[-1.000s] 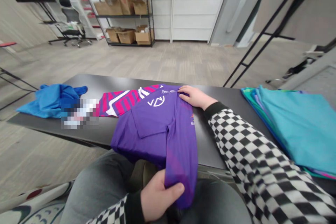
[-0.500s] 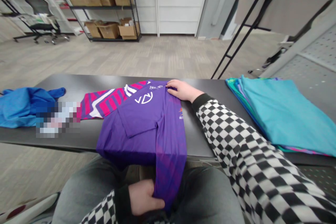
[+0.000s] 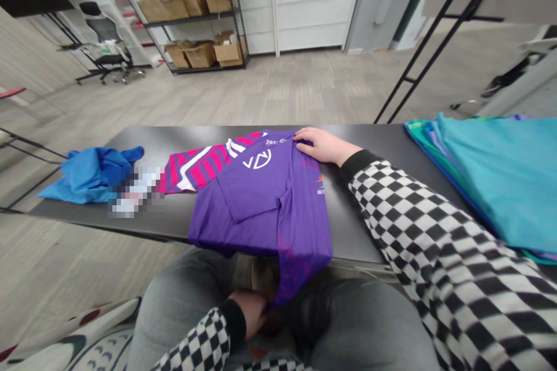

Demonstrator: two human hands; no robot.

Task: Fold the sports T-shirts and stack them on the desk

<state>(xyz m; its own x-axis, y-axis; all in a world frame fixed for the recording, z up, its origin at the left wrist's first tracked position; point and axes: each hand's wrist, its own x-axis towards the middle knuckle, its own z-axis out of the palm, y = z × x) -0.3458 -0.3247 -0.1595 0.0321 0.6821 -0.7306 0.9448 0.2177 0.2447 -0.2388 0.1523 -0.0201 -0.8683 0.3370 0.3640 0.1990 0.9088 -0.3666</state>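
Observation:
A purple long-sleeved shirt [image 3: 261,197] lies partly folded on the dark table, its lower part hanging over the front edge. White printing shows on its chest, and a pink, white and purple striped sleeve [image 3: 204,165] reaches left. At the shoulder near the collar, my right hand [image 3: 324,146] presses the fabric with bent fingers, the thumb close below them. My left hand [image 3: 252,312] is low between my knees, closed at the hanging end of the other sleeve. Its fingertips are mostly hidden in shadow.
A crumpled blue garment [image 3: 93,174] lies on the table's left, beside a pixelated patch. A stack of folded garments, turquoise on top [image 3: 500,179], lies at the right. Behind the table [image 3: 174,220] stand a shelf with cardboard boxes [image 3: 200,55] and a black metal stand [image 3: 418,58].
My left hand has moved down and under the hanging sleeve, whose end is drawn inward. My right hand stays on the shoulder. The view has turned, shifting everything on the table rightward.

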